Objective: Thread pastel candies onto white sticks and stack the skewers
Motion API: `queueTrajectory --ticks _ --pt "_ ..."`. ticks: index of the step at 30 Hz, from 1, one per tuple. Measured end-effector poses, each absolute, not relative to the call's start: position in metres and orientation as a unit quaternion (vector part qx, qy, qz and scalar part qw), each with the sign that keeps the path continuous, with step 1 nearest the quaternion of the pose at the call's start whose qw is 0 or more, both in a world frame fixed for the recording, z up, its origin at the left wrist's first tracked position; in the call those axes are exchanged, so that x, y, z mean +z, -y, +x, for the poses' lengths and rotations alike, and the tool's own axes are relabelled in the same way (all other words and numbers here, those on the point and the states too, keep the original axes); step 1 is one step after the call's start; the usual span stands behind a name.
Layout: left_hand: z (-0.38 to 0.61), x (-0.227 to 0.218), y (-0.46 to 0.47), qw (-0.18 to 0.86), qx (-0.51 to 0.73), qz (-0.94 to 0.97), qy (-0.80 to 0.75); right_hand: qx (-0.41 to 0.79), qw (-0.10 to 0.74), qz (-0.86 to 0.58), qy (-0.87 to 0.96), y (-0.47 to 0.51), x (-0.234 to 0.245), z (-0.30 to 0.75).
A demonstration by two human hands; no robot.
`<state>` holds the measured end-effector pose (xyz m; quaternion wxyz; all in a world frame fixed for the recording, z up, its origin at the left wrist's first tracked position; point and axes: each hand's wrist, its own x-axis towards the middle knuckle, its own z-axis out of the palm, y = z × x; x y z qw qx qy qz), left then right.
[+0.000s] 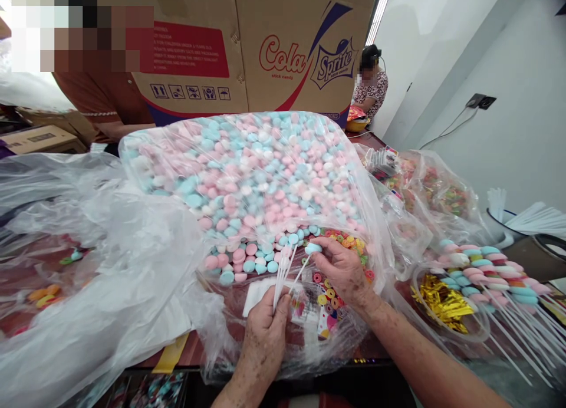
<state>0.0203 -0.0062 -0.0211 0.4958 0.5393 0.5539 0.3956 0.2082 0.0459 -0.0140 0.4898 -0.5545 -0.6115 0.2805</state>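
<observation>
My left hand (268, 322) grips a bunch of thin white sticks (283, 272), with one stick slanting away to the right. In my right hand (342, 269) a blue marshmallow (313, 249) is pinched between thumb and fingers, at the tip of that slanting stick. Whether the stick has entered it I cannot tell. Behind both hands lies a large clear bag of pink, blue and white marshmallows (265, 178), some spilling out at its front. Ring-shaped gummies (329, 296) in several colours lie beneath my right hand.
Finished marshmallow skewers (490, 272) lie at the right beside a round tub of gold twist ties (442, 302). A container of white sticks (530, 216) stands behind them. A big carton (265, 48) rises at the back. Crumpled plastic (132, 249) covers the left. Two people work beyond.
</observation>
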Motion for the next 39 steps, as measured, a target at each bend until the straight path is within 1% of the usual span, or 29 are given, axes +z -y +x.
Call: queueTrajectory --ticks 3,5,9,14,19,26,28,30,32,34,36,37,39 --pt "0.020 -0.022 0.006 0.493 0.397 0.538 -0.557 0.336 0.502 -0.562 0.565 -0.044 -0.020 0.204" --pt "0.021 -0.022 0.006 0.490 0.396 0.538 -0.560 0.343 0.507 -0.562 0.556 -0.043 -0.020 0.201" --pt "0.023 -0.021 0.005 0.488 0.387 0.547 -0.559 0.309 0.516 -0.559 0.571 -0.039 -0.016 0.198" --pt "0.023 -0.020 0.004 0.497 0.386 0.547 -0.552 0.227 0.506 -0.529 0.642 -0.039 -0.012 0.197" --pt "0.023 -0.024 0.004 0.482 0.400 0.540 -0.562 0.152 0.472 -0.507 0.705 -0.037 -0.009 0.191" --pt "0.022 -0.030 0.002 0.482 0.442 0.512 -0.557 0.138 0.391 -0.461 0.785 -0.018 -0.012 0.172" --pt "0.022 -0.030 0.002 0.497 0.450 0.490 -0.557 0.144 0.378 -0.474 0.782 -0.023 -0.005 0.182" --pt "0.023 -0.029 0.003 0.508 0.453 0.474 -0.559 0.131 0.358 -0.522 0.763 -0.036 0.005 0.199" --pt "0.024 -0.027 0.004 0.511 0.458 0.458 -0.565 0.091 0.292 -0.582 0.754 -0.052 0.014 0.215" --pt "0.026 -0.026 0.004 0.511 0.463 0.442 -0.574 0.058 0.177 -0.608 0.772 -0.065 0.017 0.222" --pt "0.027 -0.027 0.004 0.505 0.467 0.438 -0.578 0.026 0.069 -0.601 0.796 -0.074 0.015 0.220" --pt "0.027 -0.029 0.003 0.502 0.468 0.442 -0.578 0.008 0.032 -0.593 0.804 -0.076 0.013 0.217" --pt "0.026 -0.032 0.003 0.494 0.467 0.453 -0.577 -0.021 -0.003 -0.583 0.812 -0.078 0.009 0.210"
